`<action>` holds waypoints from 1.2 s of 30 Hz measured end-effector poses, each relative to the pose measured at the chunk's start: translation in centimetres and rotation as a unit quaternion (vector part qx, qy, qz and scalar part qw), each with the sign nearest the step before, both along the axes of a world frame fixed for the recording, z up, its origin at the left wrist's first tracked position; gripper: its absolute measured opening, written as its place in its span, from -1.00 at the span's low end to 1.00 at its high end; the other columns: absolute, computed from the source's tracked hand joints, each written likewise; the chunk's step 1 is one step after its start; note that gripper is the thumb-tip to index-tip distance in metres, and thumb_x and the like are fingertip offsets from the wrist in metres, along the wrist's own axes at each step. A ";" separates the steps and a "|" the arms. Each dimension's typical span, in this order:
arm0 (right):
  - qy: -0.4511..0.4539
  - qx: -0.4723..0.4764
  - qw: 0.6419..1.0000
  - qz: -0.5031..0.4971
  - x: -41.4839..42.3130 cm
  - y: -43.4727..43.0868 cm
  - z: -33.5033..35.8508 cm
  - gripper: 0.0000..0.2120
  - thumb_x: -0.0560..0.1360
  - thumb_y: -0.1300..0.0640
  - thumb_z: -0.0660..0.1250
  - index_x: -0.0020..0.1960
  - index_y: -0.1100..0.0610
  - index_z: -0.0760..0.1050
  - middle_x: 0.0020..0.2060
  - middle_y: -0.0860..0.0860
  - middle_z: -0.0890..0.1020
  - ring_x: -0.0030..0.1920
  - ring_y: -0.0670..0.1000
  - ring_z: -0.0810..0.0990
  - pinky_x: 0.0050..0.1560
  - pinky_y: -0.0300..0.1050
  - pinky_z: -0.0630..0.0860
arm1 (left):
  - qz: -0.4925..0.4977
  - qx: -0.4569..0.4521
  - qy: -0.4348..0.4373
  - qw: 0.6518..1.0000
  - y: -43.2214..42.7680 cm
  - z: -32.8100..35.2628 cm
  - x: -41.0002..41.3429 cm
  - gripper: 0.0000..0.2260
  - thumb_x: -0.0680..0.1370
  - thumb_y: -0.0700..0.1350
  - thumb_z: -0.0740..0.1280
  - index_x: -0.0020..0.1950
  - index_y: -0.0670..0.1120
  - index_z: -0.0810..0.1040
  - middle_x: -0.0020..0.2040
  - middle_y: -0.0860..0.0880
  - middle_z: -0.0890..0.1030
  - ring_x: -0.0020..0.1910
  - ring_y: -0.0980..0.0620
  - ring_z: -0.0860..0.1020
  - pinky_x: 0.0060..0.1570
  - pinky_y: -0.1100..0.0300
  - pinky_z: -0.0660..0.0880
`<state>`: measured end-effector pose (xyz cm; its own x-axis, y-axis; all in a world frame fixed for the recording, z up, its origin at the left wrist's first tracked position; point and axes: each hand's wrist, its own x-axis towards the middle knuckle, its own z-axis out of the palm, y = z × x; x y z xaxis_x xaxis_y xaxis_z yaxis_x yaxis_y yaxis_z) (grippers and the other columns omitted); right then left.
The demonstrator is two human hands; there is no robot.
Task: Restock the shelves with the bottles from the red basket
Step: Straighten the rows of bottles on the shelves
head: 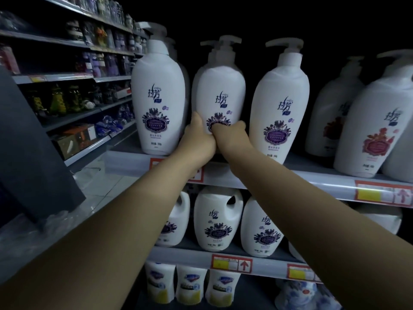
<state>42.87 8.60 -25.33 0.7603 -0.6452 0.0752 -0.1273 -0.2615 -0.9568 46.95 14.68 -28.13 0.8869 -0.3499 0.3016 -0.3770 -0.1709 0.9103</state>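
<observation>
The white pump bottle (pixel 219 90) stands upright on the upper shelf (pixel 290 178), in the gap between two matching lavender-label bottles (pixel 156 97) (pixel 279 99). The left hand (pixel 196 142) and right hand (pixel 232 135) grip its lower body, fingers curled round the sides, the hands touching in front. This bottle looks nearly placed, with only release left. The red basket is out of view, so the remaining stock cannot be told. Room is tight, with neighbours just beside, another pump behind and the shelf lip close under the wrists.
</observation>
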 end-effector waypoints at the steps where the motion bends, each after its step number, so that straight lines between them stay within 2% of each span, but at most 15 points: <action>1: 0.004 -0.009 1.000 -0.003 0.1 0.0 -0.1 -0.49 0.48 0.13 0.23 0.36 0.25 0.16 0.29 0.23 0.43 0.23 0.23 0.48 0.27 0.08 0.43 | -0.004 -0.002 -0.002 1.000 0.0 0.0 -0.1 -0.29 0.26 0.05 0.24 0.42 -0.02 0.26 0.27 -0.03 0.54 0.22 -0.02 0.52 0.26 -0.02 0.47; 5: 0.004 -0.022 1.000 -0.003 0.2 0.0 -0.2 -0.48 0.47 0.14 0.23 0.36 0.25 0.16 0.29 0.25 0.43 0.25 0.25 0.46 0.29 0.10 0.41 | -0.005 -0.008 -0.010 1.000 0.0 -0.3 0.0 -0.37 0.30 -0.02 0.24 0.40 0.00 0.28 0.25 -0.02 0.56 0.20 0.00 0.54 0.25 -0.02 0.49; 10: -0.001 -0.024 0.999 0.024 0.0 -0.6 -0.4 -0.46 0.47 0.14 0.24 0.38 0.25 0.14 0.30 0.24 0.42 0.23 0.24 0.48 0.26 0.09 0.45 | 0.007 0.011 -0.026 1.000 -0.2 -0.7 0.3 -0.23 0.28 0.00 0.23 0.50 0.00 0.15 0.33 -0.04 0.50 0.27 -0.02 0.49 0.29 -0.01 0.45; 14: 0.006 -0.010 0.999 0.035 -0.7 -0.6 0.0 -0.44 0.47 0.12 0.28 0.38 0.27 0.17 0.29 0.23 0.43 0.20 0.24 0.51 0.22 0.12 0.49 | 0.024 0.012 -0.026 0.999 0.0 -0.5 -0.7 -0.20 0.24 0.05 0.25 0.49 -0.03 0.17 0.33 -0.06 0.48 0.28 -0.04 0.48 0.30 -0.03 0.44; 19: 0.005 0.014 0.998 0.057 -1.7 0.4 0.2 -0.34 0.31 0.09 0.31 0.36 0.26 0.25 0.28 0.22 0.46 0.21 0.27 0.51 0.22 0.16 0.48 | 0.023 0.032 -0.028 0.999 1.1 0.1 -2.2 -0.24 0.28 -0.06 0.19 0.50 -0.13 0.16 0.34 -0.12 0.46 0.29 -0.07 0.45 0.32 -0.01 0.43; 21: 0.005 0.008 0.998 0.061 -1.9 0.5 0.1 -0.38 0.35 0.11 0.31 0.36 0.27 0.25 0.28 0.22 0.46 0.20 0.25 0.51 0.23 0.14 0.48 | 0.023 0.042 -0.031 0.998 1.6 0.1 -2.6 -0.27 0.31 -0.11 0.18 0.50 -0.15 0.16 0.35 -0.15 0.44 0.30 -0.08 0.43 0.31 0.05 0.41; 25: 0.002 -0.001 0.998 0.058 -1.7 0.3 -0.2 -0.44 0.45 0.13 0.30 0.36 0.27 0.19 0.28 0.23 0.43 0.20 0.23 0.50 0.20 0.06 0.50 | 0.024 0.033 -0.035 0.999 2.1 -0.1 -2.8 -0.36 0.45 -0.17 0.24 0.51 -0.07 0.13 0.36 -0.08 0.45 0.29 -0.03 0.43 0.31 0.10 0.38; 29: -0.014 0.004 0.998 0.067 -1.7 1.1 -0.3 -0.40 0.36 0.13 0.31 0.35 0.27 0.24 0.26 0.24 0.46 0.16 0.25 0.53 0.16 0.08 0.53 | 0.036 0.007 -0.037 0.999 2.2 -0.4 -3.1 -0.44 0.52 -0.24 0.23 0.49 -0.04 0.14 0.38 -0.07 0.43 0.33 -0.06 0.41 0.33 0.11 0.33; 33: -0.023 -0.021 0.998 0.063 -1.5 1.6 -0.7 -0.39 0.41 0.13 0.33 0.35 0.26 0.17 0.27 0.24 0.43 0.21 0.25 0.49 0.23 0.13 0.48 | 0.020 0.015 -0.035 0.999 2.8 -0.8 -3.1 -0.31 0.44 -0.13 0.21 0.55 0.03 0.03 0.47 -0.04 0.35 0.41 -0.03 0.34 0.43 0.00 0.27; 36: -0.025 -0.032 0.997 0.065 -1.9 1.5 -0.8 -0.43 0.45 0.14 0.32 0.35 0.28 0.18 0.27 0.25 0.44 0.20 0.21 0.50 0.20 0.01 0.49 | 0.025 0.014 -0.032 0.999 3.0 -0.9 -3.5 -0.26 0.35 -0.07 0.18 0.54 0.04 0.07 0.45 -0.02 0.38 0.38 -0.02 0.37 0.41 -0.01 0.31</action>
